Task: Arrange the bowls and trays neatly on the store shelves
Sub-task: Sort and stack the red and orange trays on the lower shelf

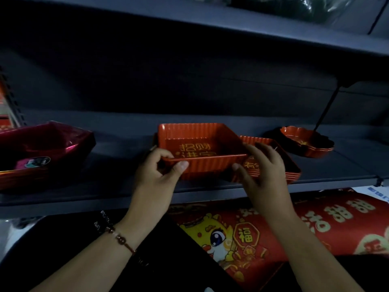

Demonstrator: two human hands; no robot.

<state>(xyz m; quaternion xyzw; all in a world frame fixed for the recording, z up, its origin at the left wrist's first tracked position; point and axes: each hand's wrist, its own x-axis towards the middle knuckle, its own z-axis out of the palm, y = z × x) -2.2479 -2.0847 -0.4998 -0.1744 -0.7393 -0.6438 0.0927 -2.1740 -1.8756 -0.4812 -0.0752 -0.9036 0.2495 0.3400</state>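
Observation:
A red square tray (197,142) with ribbed walls and gold characters inside is tilted toward me at the middle of the dark shelf (126,186). My left hand (160,165) pinches its near left corner, thumb on the outer wall. My right hand (263,165) is at its near right corner, fingers spread and lightly curled, thumb by the wall. A stack of similar red trays (290,169) lies just behind my right hand. Farther right stand scalloped red bowls (307,142), nested.
Shiny dark-red trays (42,148) sit at the shelf's left end. A slanted bracket rod (326,108) comes down at the right above the bowls. Below the shelf edge lie a red printed banner (252,232) and a black item (84,239). Another shelf (273,24) hangs overhead.

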